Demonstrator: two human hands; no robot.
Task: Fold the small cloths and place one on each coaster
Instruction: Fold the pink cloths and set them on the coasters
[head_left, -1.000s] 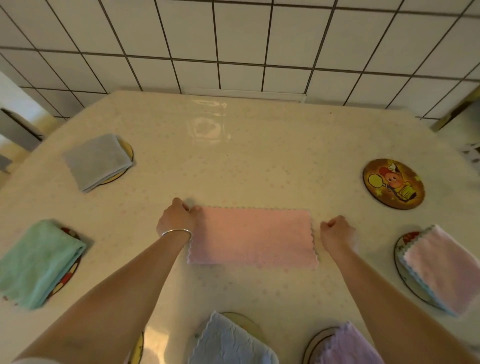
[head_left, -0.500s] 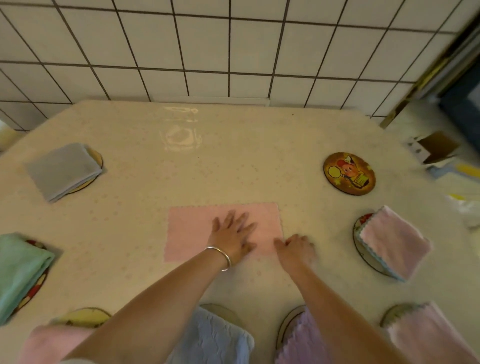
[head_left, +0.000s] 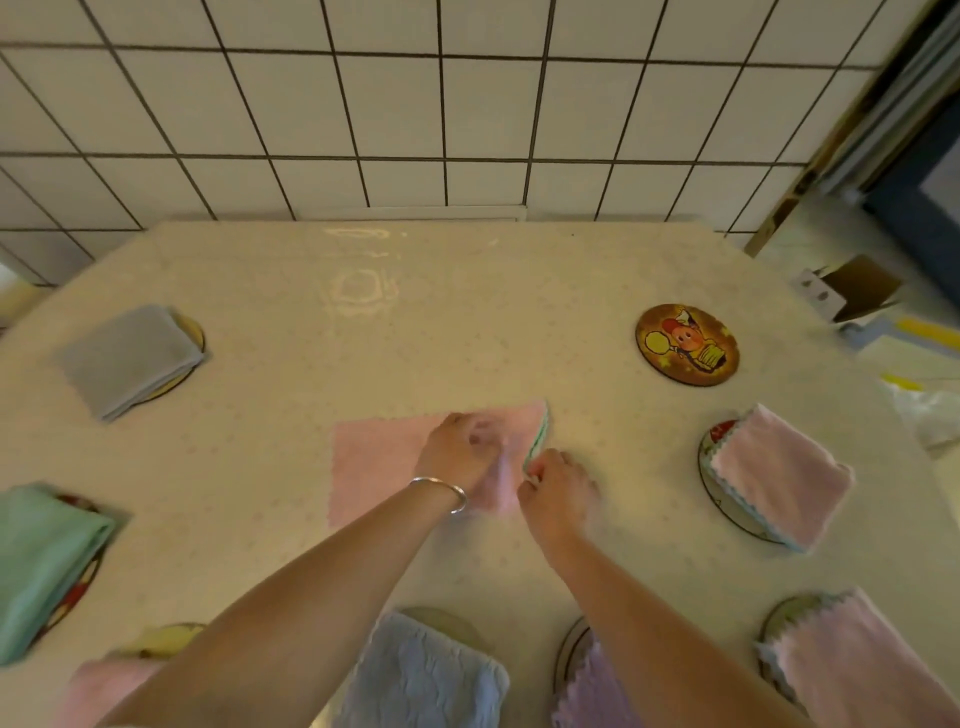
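Pink cloth (head_left: 379, 467) lies mid-table, soft fleecy microfibre, half-folded into a flat rectangle with zigzag pinked edges; long axis runs left-right across the table, parallel to the tiled wall, right short end pointing toward the bare coaster. Left hand (head_left: 460, 452), thin metal bangle (head_left: 441, 491) on wrist, rests on the cloth's right part, pressing it down; fingers blurred, cannot tell how curled. Right hand (head_left: 553, 480) pinches the cloth's right edge, fingers curled around it, lifting that end slightly so the green-white trim shows. Table (head_left: 415, 322) covered in glossy cream sheet with faint speckle, light reflection near far edge. Bare coaster (head_left: 687, 344) at far right: round, flat, dark rim, cartoon print, nothing on it. Other coasters each carry a folded square cloth: grey cloth (head_left: 127, 358) far left, smooth; mint green cloth (head_left: 41, 561) left edge, plush; pale pink cloth (head_left: 776, 478) right, scalloped blue-trimmed edge; blue cloth (head_left: 421, 675) near bottom centre, wavy embossed texture; lilac cloth (head_left: 592, 691) beside it, zigzag edge; another pink cloth (head_left: 857, 660) bottom right; blurred pink one (head_left: 98, 691) bottom left. White square wall tiles (head_left: 389, 104) with dark grout behind the table.
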